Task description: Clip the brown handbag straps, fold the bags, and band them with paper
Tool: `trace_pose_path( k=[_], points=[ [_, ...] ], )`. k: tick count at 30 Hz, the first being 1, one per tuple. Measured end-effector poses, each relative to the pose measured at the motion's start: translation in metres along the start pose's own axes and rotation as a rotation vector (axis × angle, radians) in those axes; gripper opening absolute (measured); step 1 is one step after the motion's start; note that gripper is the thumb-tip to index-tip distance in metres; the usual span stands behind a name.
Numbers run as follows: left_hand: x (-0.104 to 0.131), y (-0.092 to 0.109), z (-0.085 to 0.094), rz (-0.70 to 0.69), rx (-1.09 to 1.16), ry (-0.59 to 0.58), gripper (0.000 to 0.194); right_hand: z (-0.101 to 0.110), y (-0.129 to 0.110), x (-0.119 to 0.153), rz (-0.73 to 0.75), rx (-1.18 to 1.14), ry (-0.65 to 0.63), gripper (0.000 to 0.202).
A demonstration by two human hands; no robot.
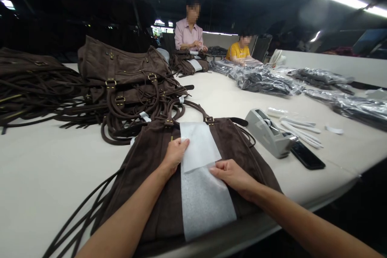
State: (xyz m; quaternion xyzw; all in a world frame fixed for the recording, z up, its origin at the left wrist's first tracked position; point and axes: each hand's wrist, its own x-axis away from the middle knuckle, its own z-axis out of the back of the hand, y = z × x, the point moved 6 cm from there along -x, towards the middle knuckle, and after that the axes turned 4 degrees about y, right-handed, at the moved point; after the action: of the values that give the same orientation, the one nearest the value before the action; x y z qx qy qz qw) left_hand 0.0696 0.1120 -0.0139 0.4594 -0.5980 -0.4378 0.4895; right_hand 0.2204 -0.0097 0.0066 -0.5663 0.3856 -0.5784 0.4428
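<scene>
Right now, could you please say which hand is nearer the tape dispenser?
The right hand, left of the tape dispenser and nearer the camera; the left hand is farther left, at the white sheet's left edge.

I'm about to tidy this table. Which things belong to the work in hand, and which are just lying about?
In the work:
- brown bag
- white sheeting, held by left hand and right hand
- tape dispenser, probably

Apparently just lying about:
- black phone
- loose white strips

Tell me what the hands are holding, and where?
A white wrapping strip over the brown handbag: the left hand holds its left edge, the right hand its right edge.
</scene>
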Motion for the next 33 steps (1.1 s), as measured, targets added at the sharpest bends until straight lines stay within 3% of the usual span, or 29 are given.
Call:
trace_pose_path(
  k=[3,6,9,13,17,21,24,29,33],
  points=[
    [0.000,0.001,0.000,0.003,-0.031,-0.015,0.043,-0.023,0.001,0.001,-0.074,0.014,-0.054,0.040],
    [-0.001,0.001,0.002,0.006,-0.071,-0.019,0.041,-0.034,-0.002,0.003,-0.110,-0.103,-0.023,0.038],
    [-0.003,-0.001,0.005,-0.013,-0.154,0.000,0.032,-0.027,-0.004,0.004,-0.114,-0.281,0.051,0.038],
    [-0.006,0.004,0.010,-0.107,-0.322,0.106,0.010,-0.024,0.003,-0.004,-0.137,-0.283,0.000,0.037],
    [-0.008,0.015,0.011,-0.214,-0.435,0.217,0.034,-0.026,0.009,-0.020,-0.131,-0.195,0.025,0.027],
    [-0.014,0.018,0.008,-0.271,-0.441,0.257,0.042,-0.030,0.008,-0.027,-0.118,-0.171,0.032,0.028],
    [-0.018,0.019,0.008,-0.324,-0.414,0.280,0.038,-0.028,0.005,-0.025,-0.053,-0.162,0.061,0.029],
    [-0.011,0.030,0.012,-0.446,-0.466,0.387,0.016,-0.025,0.005,-0.022,-0.018,-0.160,0.118,0.033],
    [0.001,0.045,0.005,-0.573,-0.550,0.357,0.011,-0.026,0.004,-0.023,-0.029,-0.182,0.136,0.033]
  ],
)
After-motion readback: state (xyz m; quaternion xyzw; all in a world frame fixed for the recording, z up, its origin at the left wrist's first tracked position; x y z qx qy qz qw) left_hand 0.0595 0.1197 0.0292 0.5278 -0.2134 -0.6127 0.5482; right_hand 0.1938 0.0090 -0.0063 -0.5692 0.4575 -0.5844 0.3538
